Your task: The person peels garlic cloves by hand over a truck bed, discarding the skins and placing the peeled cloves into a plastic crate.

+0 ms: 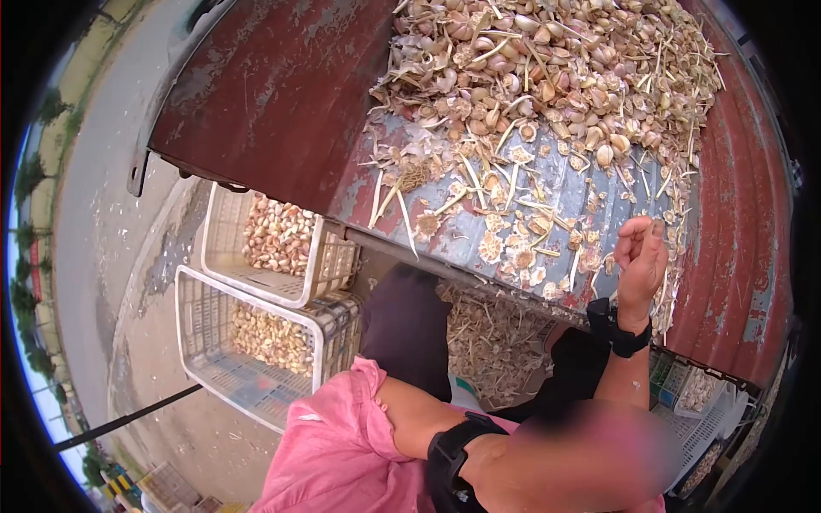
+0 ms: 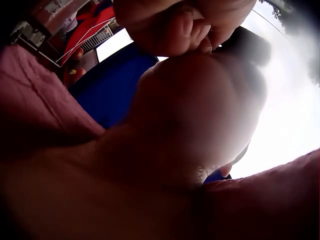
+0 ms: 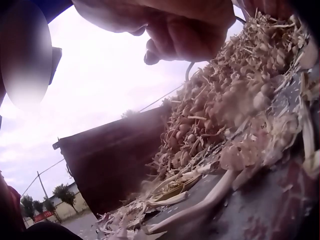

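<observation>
My right hand (image 1: 643, 261) hangs over the near right part of the metal bed, fingers loosely bent and holding nothing. Below it lie dry garlic stalks, root ends and papery skins (image 1: 522, 248). Beyond rises a large heap of garlic cloves (image 1: 581, 68), also beside the hand in the right wrist view. My left arm is folded back toward my body, a black strap (image 1: 453, 453) round the wrist. In the left wrist view the left hand (image 2: 175, 27) is raised close to my face with bent fingers; a blur covers part of it in the head view.
Two white plastic crates (image 1: 184, 316) holding peeled-looking cloves stand on the ground at the left. A red metal side panel (image 1: 265, 94) borders the bed. More garlic skins (image 1: 496, 342) lie on the ground between my legs. Another crate (image 1: 705, 432) stands at the lower right.
</observation>
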`<action>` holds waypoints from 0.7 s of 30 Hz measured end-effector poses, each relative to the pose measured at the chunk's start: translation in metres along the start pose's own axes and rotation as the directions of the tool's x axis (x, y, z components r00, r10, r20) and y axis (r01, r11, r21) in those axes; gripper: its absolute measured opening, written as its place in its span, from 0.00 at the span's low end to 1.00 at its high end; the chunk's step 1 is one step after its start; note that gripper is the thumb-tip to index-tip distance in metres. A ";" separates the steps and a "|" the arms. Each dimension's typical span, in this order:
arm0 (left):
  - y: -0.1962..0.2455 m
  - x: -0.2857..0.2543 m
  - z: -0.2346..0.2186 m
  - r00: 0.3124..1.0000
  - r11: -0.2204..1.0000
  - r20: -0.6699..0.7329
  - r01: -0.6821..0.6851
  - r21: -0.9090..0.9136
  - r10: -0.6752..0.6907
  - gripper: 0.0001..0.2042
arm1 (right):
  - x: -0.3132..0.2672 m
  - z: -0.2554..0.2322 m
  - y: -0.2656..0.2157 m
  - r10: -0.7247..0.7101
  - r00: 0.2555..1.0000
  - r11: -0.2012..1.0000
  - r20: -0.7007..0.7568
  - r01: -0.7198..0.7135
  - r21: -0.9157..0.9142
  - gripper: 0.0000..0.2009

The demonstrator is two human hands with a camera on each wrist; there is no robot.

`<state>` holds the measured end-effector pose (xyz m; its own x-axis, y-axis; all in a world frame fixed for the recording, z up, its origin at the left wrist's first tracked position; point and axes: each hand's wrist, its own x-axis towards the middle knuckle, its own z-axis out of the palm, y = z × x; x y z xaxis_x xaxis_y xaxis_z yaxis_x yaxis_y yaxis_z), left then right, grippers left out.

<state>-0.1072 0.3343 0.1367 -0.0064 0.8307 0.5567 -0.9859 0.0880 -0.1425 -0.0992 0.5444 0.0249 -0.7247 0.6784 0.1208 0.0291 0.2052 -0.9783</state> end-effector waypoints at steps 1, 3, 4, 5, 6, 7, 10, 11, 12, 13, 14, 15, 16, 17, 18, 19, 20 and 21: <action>-0.001 0.001 0.003 1.000 1.000 0.003 0.008 -0.015 -0.007 0.16 | 0.000 0.001 -0.001 0.001 1.000 1.000 0.001 -0.001 -0.016 0.24; -0.002 0.003 0.008 0.999 0.998 0.012 0.033 -0.050 -0.033 0.17 | 0.001 0.002 -0.003 -0.002 1.000 0.999 0.000 0.002 -0.036 0.24; 0.000 0.005 0.010 0.999 0.998 0.015 0.034 -0.051 -0.033 0.17 | 0.002 0.004 -0.002 -0.007 1.000 0.999 0.003 0.007 -0.041 0.24; 0.004 0.008 0.012 0.999 0.998 0.035 -0.024 0.056 0.022 0.16 | 0.001 0.003 -0.002 -0.010 1.000 0.999 0.002 0.010 -0.050 0.24; 0.005 0.009 0.014 0.995 0.983 0.063 -0.087 0.160 0.078 0.16 | 0.002 0.003 -0.004 -0.008 1.000 0.998 0.001 0.008 -0.059 0.24; 0.001 0.008 0.017 0.995 0.985 0.065 -0.086 0.149 0.077 0.16 | 0.002 0.005 -0.006 -0.014 1.000 0.999 0.002 0.014 -0.050 0.23; 0.001 -0.002 0.022 0.984 0.982 0.011 -0.180 0.063 0.179 0.13 | 0.014 0.013 -0.018 0.010 0.999 0.998 0.034 -0.008 -0.065 0.19; 0.009 -0.013 0.015 0.988 0.958 -0.027 -0.143 0.250 0.155 0.16 | 0.022 0.020 -0.025 0.066 0.979 0.982 0.192 -0.029 -0.189 0.17; 0.014 -0.025 0.013 0.987 0.900 -0.072 -0.097 0.426 0.141 0.19 | 0.028 0.030 -0.030 0.145 0.931 0.949 0.336 -0.035 -0.313 0.14; 0.022 -0.039 0.021 0.956 0.926 -0.213 -0.117 0.358 0.203 0.20 | 0.035 0.042 -0.034 0.157 0.908 0.935 0.388 -0.010 -0.356 0.12; 0.033 -0.055 0.029 0.904 0.943 -0.347 -0.144 0.301 0.249 0.21 | 0.047 0.059 -0.035 0.162 0.883 0.919 0.441 0.028 -0.394 0.11; 0.040 -0.069 0.025 0.819 0.894 -0.387 -0.311 0.322 0.424 0.18 | 0.062 0.076 -0.030 0.083 0.869 0.876 0.487 0.170 -0.452 0.10; 0.047 -0.084 0.019 0.697 0.816 -0.426 -0.464 0.345 0.577 0.16 | 0.077 0.093 -0.020 0.017 0.843 0.812 0.537 0.302 -0.500 0.11; 0.060 -0.103 0.018 0.528 0.709 -0.475 -0.570 0.416 0.704 0.13 | 0.092 0.112 -0.011 -0.059 0.849 0.765 0.526 0.377 -0.523 0.11; 0.077 -0.123 0.019 0.353 0.597 -0.500 -0.625 0.503 0.791 0.10 | 0.103 0.129 -0.001 -0.133 0.845 0.712 0.518 0.445 -0.543 0.12; 0.096 -0.148 0.018 0.161 0.475 -0.491 -0.620 0.625 0.856 0.09 | 0.111 0.141 0.011 -0.179 0.837 0.635 0.516 0.499 -0.590 0.11; 0.118 -0.173 0.018 -0.117 0.296 -0.441 -0.588 0.752 0.890 0.07 | 0.116 0.148 0.019 -0.223 0.826 0.552 0.517 0.545 -0.631 0.10; 0.144 -0.207 0.019 -0.126 0.239 -0.386 -0.600 0.764 0.914 0.09 | 0.116 0.149 0.019 -0.242 0.808 0.539 0.537 0.573 -0.618 0.10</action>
<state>-0.2506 0.1646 0.0166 -0.8355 0.1875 -0.5165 -0.3601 -0.8969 0.2569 -0.2855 0.5225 -0.0051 -0.9624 0.1192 0.2441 0.0260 0.9349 -0.3539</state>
